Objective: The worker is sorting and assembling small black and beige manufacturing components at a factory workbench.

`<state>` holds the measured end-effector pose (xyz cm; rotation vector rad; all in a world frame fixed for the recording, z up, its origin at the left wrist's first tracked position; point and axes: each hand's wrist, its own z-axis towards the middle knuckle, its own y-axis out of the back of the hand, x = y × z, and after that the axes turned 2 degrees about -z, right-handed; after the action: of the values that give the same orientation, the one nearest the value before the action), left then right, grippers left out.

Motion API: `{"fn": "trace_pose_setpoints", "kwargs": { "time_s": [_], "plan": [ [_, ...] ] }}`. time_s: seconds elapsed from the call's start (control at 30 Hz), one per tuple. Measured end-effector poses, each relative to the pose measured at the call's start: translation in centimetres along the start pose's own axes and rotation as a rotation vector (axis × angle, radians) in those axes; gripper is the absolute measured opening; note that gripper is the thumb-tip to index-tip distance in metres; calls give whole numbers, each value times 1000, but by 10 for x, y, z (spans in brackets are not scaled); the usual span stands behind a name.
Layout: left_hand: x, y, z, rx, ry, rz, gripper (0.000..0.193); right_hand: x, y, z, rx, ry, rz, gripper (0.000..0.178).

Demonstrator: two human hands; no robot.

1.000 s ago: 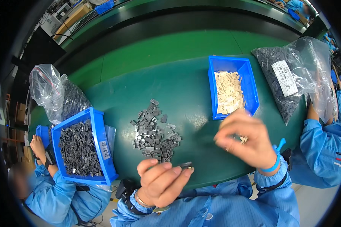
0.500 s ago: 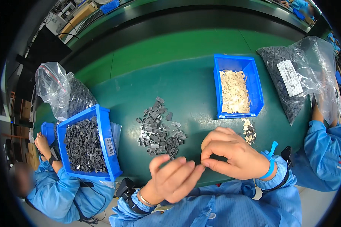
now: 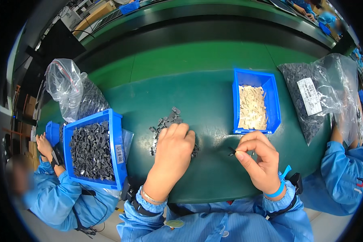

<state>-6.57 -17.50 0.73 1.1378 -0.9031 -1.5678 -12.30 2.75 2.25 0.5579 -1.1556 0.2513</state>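
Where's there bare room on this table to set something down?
The widest bare patch of table lies beyond the pile, between the left bag and right bin. A smaller one sits at the near edge, between your forearms. Crowded: the left end, with left bin and bag; the pile under your left hand; the right end, under the right bag.

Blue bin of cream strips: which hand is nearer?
Right. The right hand is just in front of the blue bin; the left hand is farther left, at the dark parts pile.
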Motion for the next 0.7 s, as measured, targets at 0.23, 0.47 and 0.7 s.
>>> {"fn": "trace_pose_setpoints", "kwargs": {
  "time_s": [0.23, 0.47, 0.7],
  "plan": [
    [6, -12, 4, 110, -129, 52, 5, -2, 0, -2, -9, -3, -5, 6],
    [7, -13, 3, 29, -103, 70, 11, -1, -4, -6, -35, 0, 26, 6],
    [-22, 12, 0, -210, 87, -698, 44, 0, -16, -14, -166, 187, -76, 41]
  ]
}}
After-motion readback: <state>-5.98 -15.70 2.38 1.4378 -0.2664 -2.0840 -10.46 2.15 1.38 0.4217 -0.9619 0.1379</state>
